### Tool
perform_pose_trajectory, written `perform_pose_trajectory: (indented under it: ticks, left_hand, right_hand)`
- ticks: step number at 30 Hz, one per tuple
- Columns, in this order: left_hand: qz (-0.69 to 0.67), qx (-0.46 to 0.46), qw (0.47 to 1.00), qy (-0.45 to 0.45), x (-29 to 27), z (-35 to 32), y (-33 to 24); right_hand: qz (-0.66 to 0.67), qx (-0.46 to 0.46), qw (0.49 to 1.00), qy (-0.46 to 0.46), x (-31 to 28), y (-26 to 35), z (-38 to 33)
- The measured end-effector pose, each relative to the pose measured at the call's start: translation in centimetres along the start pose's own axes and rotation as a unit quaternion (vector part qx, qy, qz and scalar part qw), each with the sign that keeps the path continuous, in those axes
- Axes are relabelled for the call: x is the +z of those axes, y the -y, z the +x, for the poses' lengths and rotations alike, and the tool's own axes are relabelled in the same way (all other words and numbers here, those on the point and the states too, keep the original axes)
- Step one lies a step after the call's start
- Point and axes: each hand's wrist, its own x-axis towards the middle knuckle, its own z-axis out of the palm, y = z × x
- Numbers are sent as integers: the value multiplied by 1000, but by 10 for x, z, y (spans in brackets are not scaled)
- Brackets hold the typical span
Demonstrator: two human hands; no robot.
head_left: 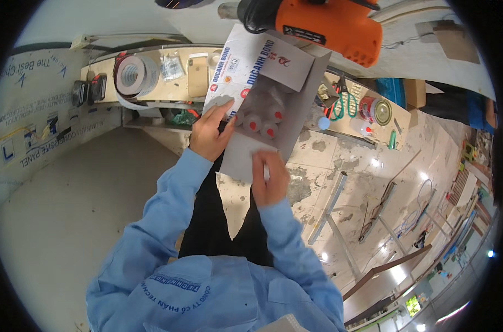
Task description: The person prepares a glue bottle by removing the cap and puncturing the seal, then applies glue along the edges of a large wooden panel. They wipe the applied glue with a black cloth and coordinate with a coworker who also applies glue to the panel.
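An opened white carton (240, 58) with blue and red print lies in front of me, its flaps spread. Inside it are several pale tubes (253, 126) with red marks on their round ends. My left hand (210, 133) rests on the carton's left flap, its fingers stretched out and thumb apart. My right hand (271, 178) is over the right part of the near flap (237, 160), fingers curled inward and somewhat blurred. A small white patch shows between its thumb and fingers, and I cannot tell whether it is the flap or something held.
An orange power tool (329, 27) is above the carton. Left, a bench carries tape rolls (132, 74), a phone (198, 76) and black battery packs (91, 88). On the right bench are green-handled scissors (345, 102) and a can (381, 112). Metal bars (328, 207) lie on the right floor.
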Motion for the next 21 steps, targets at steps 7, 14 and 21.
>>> perform_pose_trajectory:
  ticks: [7,14,21]
  left_hand:
    - [-3,-23,1000,18,-1,-2,-3]
    - [-34,-42,998,24,-1,0,3]
    - [-30,-59,996,58,-5,-1,7]
  right_hand:
    - [-406,84,910,-1,63,-53,124]
    - [-364,-28,927,93,83,-41,93]
    - [-265,31,964,12,48,-15,115]
